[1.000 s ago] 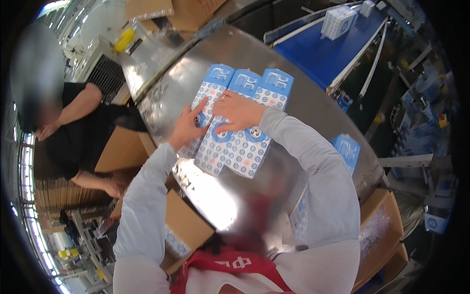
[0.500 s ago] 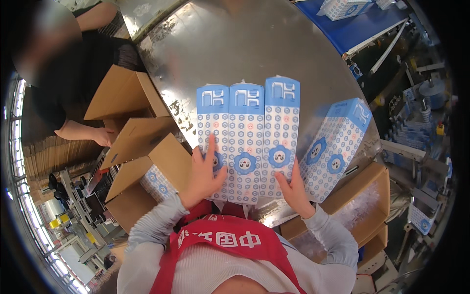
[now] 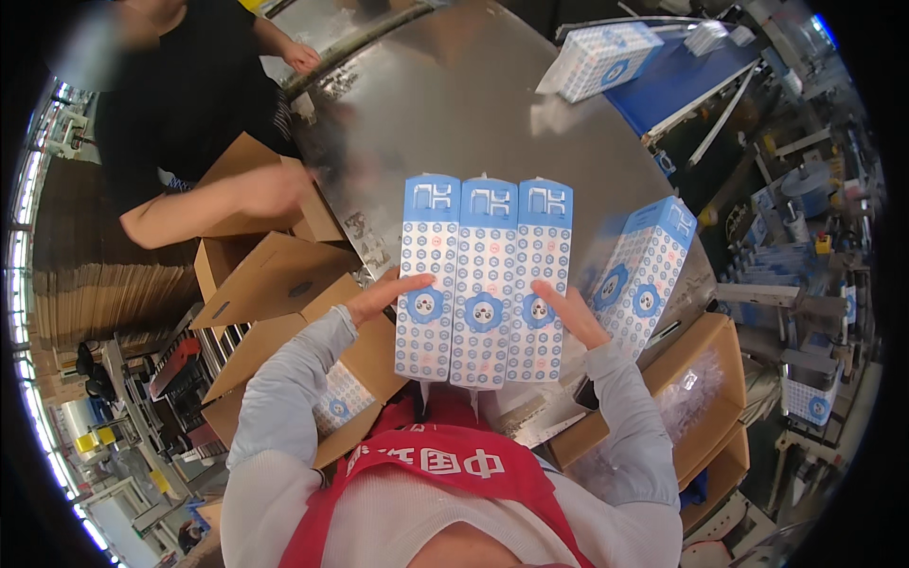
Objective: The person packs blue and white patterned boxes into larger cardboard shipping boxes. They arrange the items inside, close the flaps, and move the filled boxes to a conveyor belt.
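Note:
Three long white packs with blue tops and a blue flower print stand side by side in front of me: a left pack, a middle pack and a right pack. My left hand grips the row's left side, thumb laid over the front. From the other side my right hand clasps the right pack, its thumb on the printed face. Most fingers of both hands are hidden behind the packs. A fourth pack leans separately, just right of my right hand.
Below the metal table at left, an open carton holds similar packs. Another person's arm reaches over a second carton. A carton with clear plastic is at right. One pack lies by the blue belt.
The three packs' tops have come level. My left hand has shifted from the left pack's front to its side. Another pack has come onto the table by the belt; the other person's arm has moved.

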A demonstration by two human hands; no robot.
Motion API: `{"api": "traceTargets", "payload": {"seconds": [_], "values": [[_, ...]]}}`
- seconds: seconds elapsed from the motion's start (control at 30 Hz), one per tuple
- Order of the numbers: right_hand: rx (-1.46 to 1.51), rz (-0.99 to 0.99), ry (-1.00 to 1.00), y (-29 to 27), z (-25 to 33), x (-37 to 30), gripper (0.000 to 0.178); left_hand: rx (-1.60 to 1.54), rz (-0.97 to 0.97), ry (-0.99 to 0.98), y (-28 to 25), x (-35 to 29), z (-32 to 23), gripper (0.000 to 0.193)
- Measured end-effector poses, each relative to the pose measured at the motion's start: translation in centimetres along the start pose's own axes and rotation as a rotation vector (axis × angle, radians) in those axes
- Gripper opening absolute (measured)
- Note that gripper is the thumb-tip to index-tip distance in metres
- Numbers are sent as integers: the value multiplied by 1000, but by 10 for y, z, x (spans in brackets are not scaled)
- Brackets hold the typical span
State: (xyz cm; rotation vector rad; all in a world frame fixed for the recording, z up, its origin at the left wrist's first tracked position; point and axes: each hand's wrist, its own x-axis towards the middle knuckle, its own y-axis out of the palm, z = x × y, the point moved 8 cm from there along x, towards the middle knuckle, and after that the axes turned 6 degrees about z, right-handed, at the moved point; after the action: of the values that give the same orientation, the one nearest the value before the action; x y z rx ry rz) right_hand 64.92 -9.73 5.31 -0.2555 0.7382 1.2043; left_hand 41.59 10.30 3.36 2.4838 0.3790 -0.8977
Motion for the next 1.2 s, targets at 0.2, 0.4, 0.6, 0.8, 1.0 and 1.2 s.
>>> {"api": "traceTargets", "payload": {"seconds": [0.2, 0.4, 0.6, 0.8, 1.0, 1.2], "values": [[-122, -80, -283, 9, 26, -26, 53, -169, 18, 242, 18, -33, -3, 72], [-116, 160, -767, 131, 63, -97, 60, 29, -213, 714, -6, -200, -26, 69], [-768, 1062, -130, 349, 38, -157, 50, 358, -196, 518, -77, -465, -43, 92], [-962, 664, -286, 324, -44, -11, 37, 1330, -977, 667, -94, -458, 106, 46], [-462, 255, -90, 360, -72, -22, 49, 1250, -788, 128, -124, -398, 254, 66], [-339, 197, -36, 336, -102, -44, 49, 1085, -810, 255, -131, -400, 292, 57]]}}
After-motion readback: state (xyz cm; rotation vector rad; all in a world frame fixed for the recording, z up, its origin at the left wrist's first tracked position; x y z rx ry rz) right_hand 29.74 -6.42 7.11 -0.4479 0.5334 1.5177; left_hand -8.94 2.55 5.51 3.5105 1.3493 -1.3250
